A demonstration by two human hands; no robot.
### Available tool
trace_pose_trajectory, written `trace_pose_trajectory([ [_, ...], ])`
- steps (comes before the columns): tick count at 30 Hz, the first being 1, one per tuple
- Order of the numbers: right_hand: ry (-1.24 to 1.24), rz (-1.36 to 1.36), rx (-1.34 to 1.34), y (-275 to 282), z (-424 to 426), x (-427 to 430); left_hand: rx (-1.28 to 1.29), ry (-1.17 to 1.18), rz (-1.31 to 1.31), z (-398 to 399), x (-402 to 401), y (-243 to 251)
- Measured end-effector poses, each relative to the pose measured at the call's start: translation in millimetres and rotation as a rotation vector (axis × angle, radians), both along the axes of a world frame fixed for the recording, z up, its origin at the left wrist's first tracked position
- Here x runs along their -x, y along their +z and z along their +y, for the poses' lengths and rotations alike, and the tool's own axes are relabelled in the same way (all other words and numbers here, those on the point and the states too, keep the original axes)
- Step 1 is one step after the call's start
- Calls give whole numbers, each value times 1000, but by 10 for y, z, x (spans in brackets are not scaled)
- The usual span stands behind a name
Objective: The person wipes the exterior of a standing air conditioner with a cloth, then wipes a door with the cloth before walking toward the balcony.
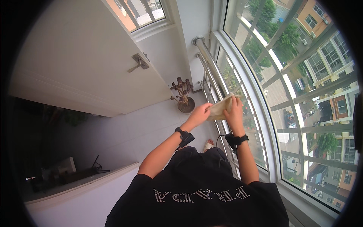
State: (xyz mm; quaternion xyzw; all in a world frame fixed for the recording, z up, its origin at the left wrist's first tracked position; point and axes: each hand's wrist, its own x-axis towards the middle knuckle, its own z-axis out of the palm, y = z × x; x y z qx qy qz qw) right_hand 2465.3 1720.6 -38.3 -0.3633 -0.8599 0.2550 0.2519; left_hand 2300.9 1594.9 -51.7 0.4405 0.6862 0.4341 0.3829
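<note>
A pale beige cloth (217, 110) is stretched between my two hands, over the polished metal railing (211, 61) beside the window. My left hand (200, 113) pinches the cloth's left edge between thumb and fingers. On the other side, my right hand (234, 112) grips its right part, with fingers at the upper edge. The cloth covers part of the rail, and whether it touches the metal cannot be told. Each wrist wears a black strap with a small device.
A potted plant (185, 104) with dark rosettes stands on the tiled floor near the white door (93, 56), which has a metal lever handle (138, 63). Large barred windows (283, 71) run along the right. A dark doorway lies at the left.
</note>
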Motion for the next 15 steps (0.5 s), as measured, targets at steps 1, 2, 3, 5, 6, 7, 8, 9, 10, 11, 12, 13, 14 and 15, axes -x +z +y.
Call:
trace_pose_trajectory([
  [1,-18,9,-5,-33,-60,-103,-4,-39,31,0,-98,7],
  [2,-29,29,13,-62,-141,-246,5,-87,19,6,-214,9],
  [3,-42,50,28,-59,-215,-400,11,-138,7,42,-346,64],
  [5,-55,73,123,13,-400,-649,-40,-196,-139,45,-571,187],
  [6,-87,119,198,56,-491,-783,-44,-263,-99,75,-665,247],
  [7,-123,161,271,91,-572,-925,-49,-333,-62,111,-756,307],
  [8,-141,157,281,94,-652,-1040,-45,-385,-58,104,-824,412],
  [9,-164,151,283,132,-706,-1155,-50,-443,-55,121,-903,506],
  [10,-198,181,330,185,-759,-1246,-42,-485,-75,123,-984,518],
  [11,-227,210,379,225,-803,-1324,-55,-500,-91,109,-1080,439],
  [12,-243,200,360,247,-824,-1388,-29,-515,-115,83,-1125,522],
  [13,-280,153,354,308,-850,-1424,-3,-529,-139,37,-1165,607],
  [14,-291,205,390,388,-868,-1416,-46,-532,-123,-8,-1226,538],
  [15,-305,263,420,489,-882,-1378,-93,-542,-99,-23,-1245,489],
])
